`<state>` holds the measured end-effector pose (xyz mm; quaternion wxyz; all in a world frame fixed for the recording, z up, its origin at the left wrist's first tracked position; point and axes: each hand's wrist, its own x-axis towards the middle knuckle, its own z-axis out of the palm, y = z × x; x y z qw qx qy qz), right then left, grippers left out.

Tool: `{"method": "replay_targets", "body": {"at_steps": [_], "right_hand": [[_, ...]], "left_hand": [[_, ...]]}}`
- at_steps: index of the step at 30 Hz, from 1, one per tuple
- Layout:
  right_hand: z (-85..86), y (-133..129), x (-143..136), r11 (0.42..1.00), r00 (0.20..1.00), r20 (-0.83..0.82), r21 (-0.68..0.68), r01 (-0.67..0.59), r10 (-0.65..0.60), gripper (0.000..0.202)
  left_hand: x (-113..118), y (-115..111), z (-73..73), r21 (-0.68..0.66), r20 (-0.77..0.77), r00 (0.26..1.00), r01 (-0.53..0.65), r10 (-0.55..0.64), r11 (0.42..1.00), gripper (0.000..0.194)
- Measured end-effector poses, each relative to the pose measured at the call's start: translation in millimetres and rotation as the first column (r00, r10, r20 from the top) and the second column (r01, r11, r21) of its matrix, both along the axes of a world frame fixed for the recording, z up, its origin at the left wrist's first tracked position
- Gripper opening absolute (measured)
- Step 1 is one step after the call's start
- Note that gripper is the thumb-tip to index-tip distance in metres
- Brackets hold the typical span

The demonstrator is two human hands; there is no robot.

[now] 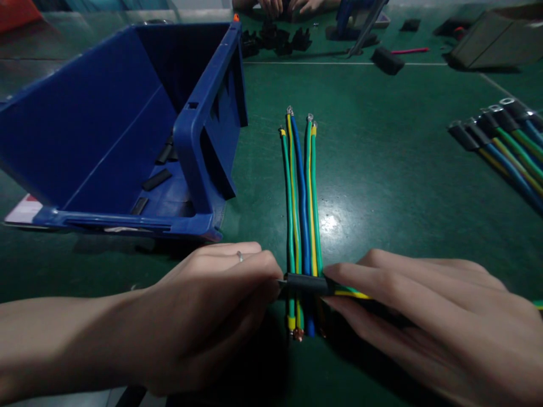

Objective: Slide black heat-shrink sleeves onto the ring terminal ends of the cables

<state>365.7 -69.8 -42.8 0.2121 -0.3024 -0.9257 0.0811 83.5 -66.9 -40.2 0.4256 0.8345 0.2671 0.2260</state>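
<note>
Above a row of cut cables (pixel 303 209), a black sleeve (pixel 306 284) is held crosswise on a green-yellow cable (pixel 352 293). The fingers of my left hand (pixel 229 294) are closed around a metal tip, probably a cable lug, that sticks out of the sleeve's left end; most of it is hidden. At the other end, my right hand (pixel 407 305) pinches the sleeve and the cable between thumb and fingers. The cables below are green-yellow and blue, several with metal lugs at the far end; one near end shows bare copper strands.
A blue bin (pixel 203 141) with several loose black sleeves (pixel 156 180) stands at left. Sleeved cables (pixel 504 133) lie at right. Across the green table (pixel 373 152) are another person's hands (pixel 288 7), black parts (pixel 275 38), a black block (pixel 387 60) and a cardboard box (pixel 496 39).
</note>
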Motion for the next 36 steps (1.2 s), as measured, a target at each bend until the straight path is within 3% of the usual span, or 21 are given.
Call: {"method": "replay_targets", "body": {"at_steps": [7, 16, 21, 26, 31, 36], "right_hand": [[-1.5, -1, 5, 0.998, 0.999, 0.042, 0.065, -0.027, 0.024, 0.021], [0.3, 1, 8, 0.990, 0.994, 0.104, 0.127, -0.057, 0.044, 0.025], [-1.6, -2, 10, 0.996, 0.992, 0.105, 0.036, -0.079, 0.075, 0.029], [-1.4, 0, 3, 0.994, 1.000, -0.008, 0.105, 0.016, -0.015, 0.023], [3.4, 5, -4, 0.998, 0.998, -0.045, -0.034, 0.044, -0.046, 0.053], [4.4, 6, -5, 0.994, 0.992, -0.103, -0.092, 0.058, -0.067, 0.048]], "left_hand": [[4, 4, 9.5, 0.007, -0.041, 0.999, 0.019, -0.019, 1.000, 0.017], [-3, 0, -8.3, 0.000, 0.055, 0.998, 0.022, -0.022, 1.000, 0.019], [0, 3, -8.0, 0.015, 0.099, 0.994, 0.033, -0.034, 0.999, 0.025], [-3, -1, -8.8, -0.014, 0.090, 0.996, -0.001, 0.002, 1.000, 0.024], [-5, -6, -6.2, -0.035, 0.060, 0.996, -0.065, 0.067, 0.997, 0.018], [0, -3, -0.1, 0.016, 0.046, 0.995, -0.090, 0.089, 0.996, 0.018]]}}
